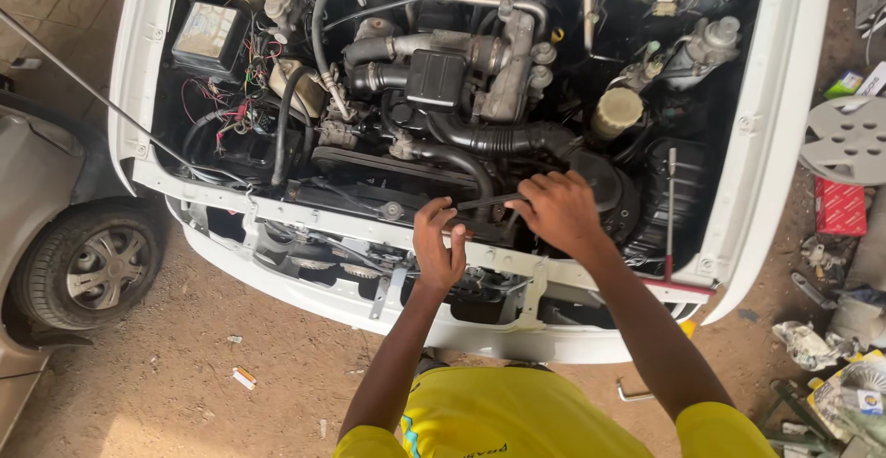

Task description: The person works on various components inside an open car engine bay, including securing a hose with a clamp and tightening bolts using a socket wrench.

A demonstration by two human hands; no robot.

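I lean over the open engine bay [443, 80] of a white car. A thin dark tool [487, 202], like a wrench or rod, lies level just above the white front crossmember [305, 221]. My right hand [556, 209] grips its right end. My left hand [437, 246] pinches its left end with the fingertips, palm resting near the crossmember. Below the hands are black hoses and a belt area; what the tool sits on is hidden.
A red-handled screwdriver [671, 218] stands at the bay's right side. A grey car's wheel [88, 262] is at left. Boxes, a wheel cover [847, 140], rags and tools litter the dirt ground at right. A metal bar [632, 393] lies by my right arm.
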